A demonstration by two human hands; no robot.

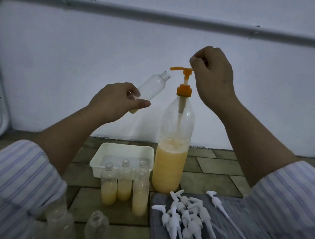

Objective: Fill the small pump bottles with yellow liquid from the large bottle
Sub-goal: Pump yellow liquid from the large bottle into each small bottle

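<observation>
The large clear bottle (169, 168) stands upright, about half full of yellow liquid, with an orange pump head (183, 72) raised on top. My right hand (212, 76) is curled beside the back end of the pump head, touching it. My left hand (116, 100) grips a small clear bottle (152, 86), tilted with its open mouth just under the pump spout; a little yellow liquid lies at its bottom. Three small bottles (123, 190) part-filled with yellow liquid stand in front of the large bottle.
A white plastic tray (99, 160) sits behind the filled bottles. Several white pump tops (188, 217) lie on a grey cloth at the right. Several empty clear bottles (96, 226) stand at the lower left. A wall rises close behind.
</observation>
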